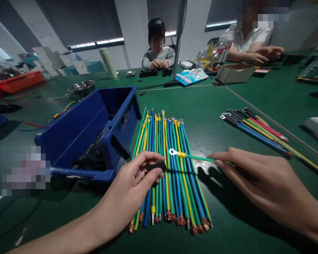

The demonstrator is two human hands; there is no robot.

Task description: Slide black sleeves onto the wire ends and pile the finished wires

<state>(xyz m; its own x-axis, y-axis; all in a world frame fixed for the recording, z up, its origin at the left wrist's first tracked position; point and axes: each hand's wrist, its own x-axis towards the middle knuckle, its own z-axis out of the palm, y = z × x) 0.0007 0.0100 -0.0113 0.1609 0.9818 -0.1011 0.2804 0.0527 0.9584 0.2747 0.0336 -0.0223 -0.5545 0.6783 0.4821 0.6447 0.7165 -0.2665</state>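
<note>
My left hand pinches a short black sleeve, likely tubing, between thumb and fingers. In my right hand is a thin green wire with a ring terminal on its tip and a yellow band behind it. The terminal points left toward the black sleeve, apart from it. Beneath both hands lies a row of blue, green and yellow cables, with lugs at the far ends and mostly bare copper strands at the near ends.
A blue bin holding black pieces stands left of the cables. At the right lies a smaller cable bundle with black-sleeved ends. Farther back are a metal bowl, a cardboard box, a green bottle and two seated people.
</note>
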